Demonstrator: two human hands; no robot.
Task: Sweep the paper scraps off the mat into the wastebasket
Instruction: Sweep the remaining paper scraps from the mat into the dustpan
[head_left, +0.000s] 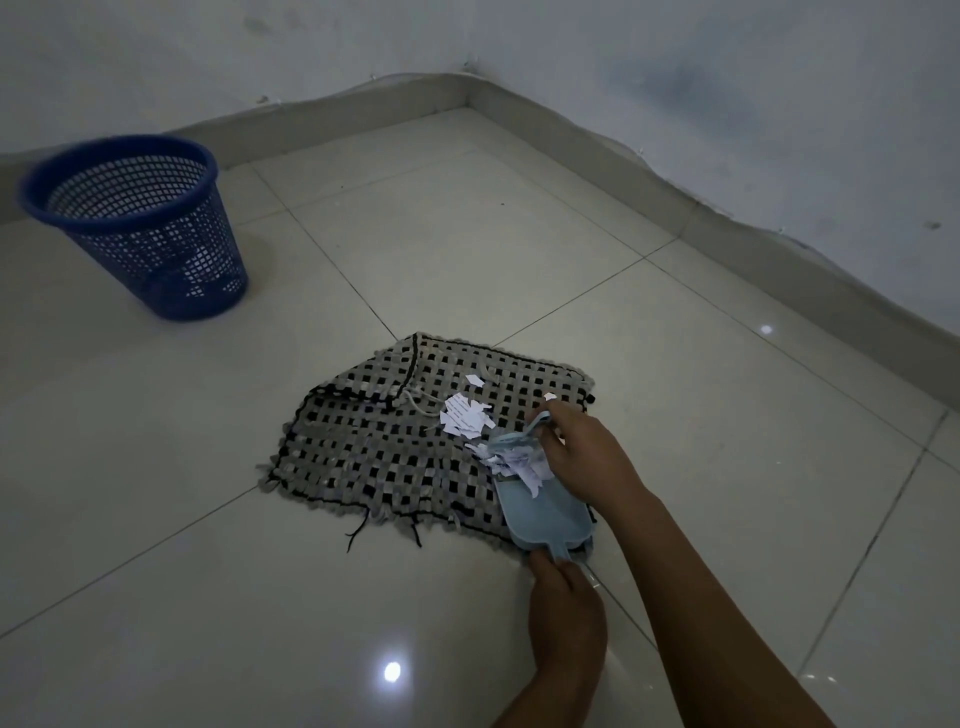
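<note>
A grey and black woven mat (363, 457) lies on the tiled floor, its far left corner folded over. White paper scraps (465, 415) sit on its middle, with more (524, 465) at the mouth of a light blue dustpan (545, 514) on the mat's right edge. My left hand (566, 618) grips the dustpan's handle at the near end. Just beyond the pan, my right hand (582, 457) holds a small light blue brush (524, 436) against the scraps. A blue mesh wastebasket (140, 223) stands upright on the floor at the far left.
Glossy beige tiles (208, 571) surround the mat, and a skirting board (727, 223) runs along two walls that meet in a corner at the back. Open floor separates the mat from the wastebasket.
</note>
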